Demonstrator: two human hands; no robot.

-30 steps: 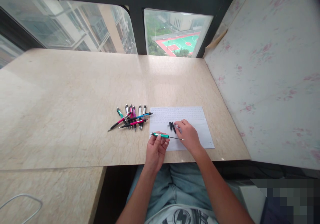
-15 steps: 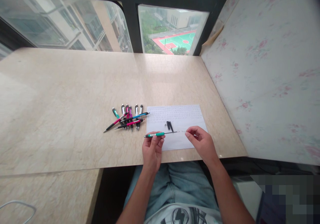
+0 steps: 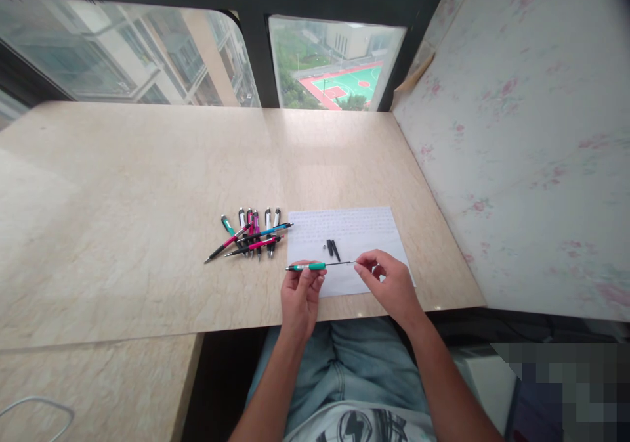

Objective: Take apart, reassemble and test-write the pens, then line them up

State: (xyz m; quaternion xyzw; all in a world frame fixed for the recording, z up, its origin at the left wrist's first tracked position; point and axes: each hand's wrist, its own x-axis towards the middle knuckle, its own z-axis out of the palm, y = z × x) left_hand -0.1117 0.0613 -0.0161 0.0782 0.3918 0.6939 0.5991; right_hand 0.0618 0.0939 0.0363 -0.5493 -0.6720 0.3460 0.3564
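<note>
My left hand [image 3: 301,295] is closed around the green barrel of a pen [image 3: 315,266], held level over the paper. From the pen's open end a thin dark refill [image 3: 337,263] sticks out to the right. My right hand [image 3: 386,274] pinches a tiny pale spring [image 3: 351,263] at the refill's tip; how far it sits over the tip is too small to tell. Just beyond, two black pen parts [image 3: 333,248] lie on the written sheet of paper [image 3: 364,222], with a small silver tip piece [image 3: 324,247] beside them.
Left of the paper lies a pile of several pens [image 3: 256,232] in pink, blue, green and white. The stone-patterned tabletop [image 3: 147,186] reaches back to the windows. A floral wall [image 3: 531,166] bounds the right side, and a white cable [image 3: 44,399] rests at lower left.
My right hand has moved left, bringing the spring from a small gap away up to the refill's tip. My left hand and the pen have stayed nearly still.
</note>
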